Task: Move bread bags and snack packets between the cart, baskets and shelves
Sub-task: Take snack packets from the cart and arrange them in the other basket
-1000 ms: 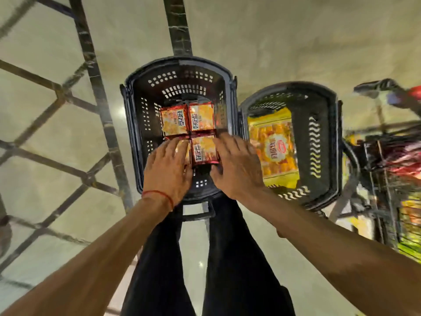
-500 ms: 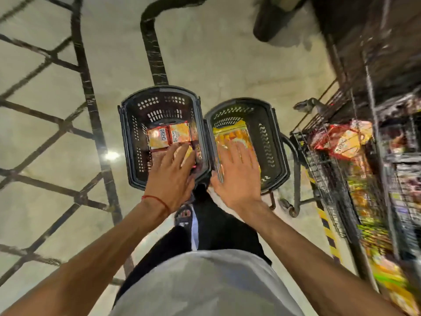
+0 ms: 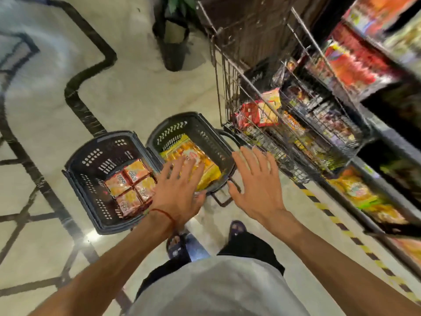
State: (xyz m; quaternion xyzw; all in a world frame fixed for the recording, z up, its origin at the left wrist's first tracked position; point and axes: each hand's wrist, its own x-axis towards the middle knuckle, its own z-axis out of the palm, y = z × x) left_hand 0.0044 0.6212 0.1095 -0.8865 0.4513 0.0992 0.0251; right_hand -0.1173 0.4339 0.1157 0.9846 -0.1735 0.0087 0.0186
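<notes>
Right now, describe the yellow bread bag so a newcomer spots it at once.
Two dark baskets sit on the floor beside the wire rack. The bread bag lies in the basket nearer the rack, below the left hand. It is one large yellow bag; the other basket holds four small orange packets.

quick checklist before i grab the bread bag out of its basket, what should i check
1. Left hand free: ok, open, fingers spread over the bread bag.
2. Right hand free: ok, open, holds nothing, beside the bag's basket.
3. Bread bag reachable: ok, lies uncovered in its basket.
4. Snack packets settled: ok, four in a block in the other basket.
5. Left hand touching the bag: cannot tell.
</notes>
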